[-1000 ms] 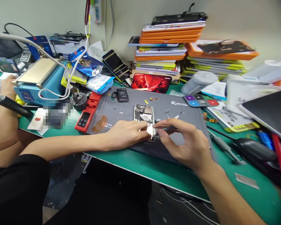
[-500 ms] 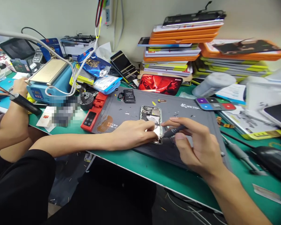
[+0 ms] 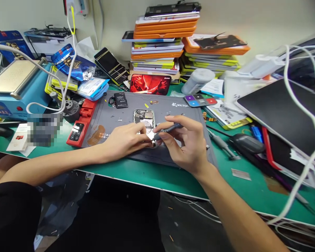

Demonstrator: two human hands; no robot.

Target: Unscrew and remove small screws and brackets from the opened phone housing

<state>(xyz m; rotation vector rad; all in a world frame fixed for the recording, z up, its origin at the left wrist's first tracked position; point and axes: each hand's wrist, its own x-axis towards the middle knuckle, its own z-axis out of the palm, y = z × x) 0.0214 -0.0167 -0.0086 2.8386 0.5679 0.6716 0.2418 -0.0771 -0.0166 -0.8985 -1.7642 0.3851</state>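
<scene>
An opened phone (image 3: 146, 114) with bare inner parts lies on a grey work mat (image 3: 115, 120). My left hand (image 3: 127, 140) lies over its lower left part, fingers bent together and gripping there; the fingertips partly hide the inside. My right hand (image 3: 187, 141) is closed round a slim dark screwdriver (image 3: 170, 129), held slantwise by thumb and fingers. The screwdriver's lower end is at the phone's lower right, close to my left fingertips; its very tip is too small to make out. A black battery (image 3: 120, 100) lies on the mat behind the phone.
A red device with buttons (image 3: 77, 131) borders the mat's left edge, near a blue heating machine (image 3: 13, 94). Stacked orange cases (image 3: 164, 33) and a lit phone screen (image 3: 151, 84) stand behind. White cable (image 3: 300, 115) and a grey tool (image 3: 223, 145) are at right.
The view has turned right, so everything sits further left. My right hand and the screwdriver have come closer to my left fingertips. The other person's hands have left the view.
</scene>
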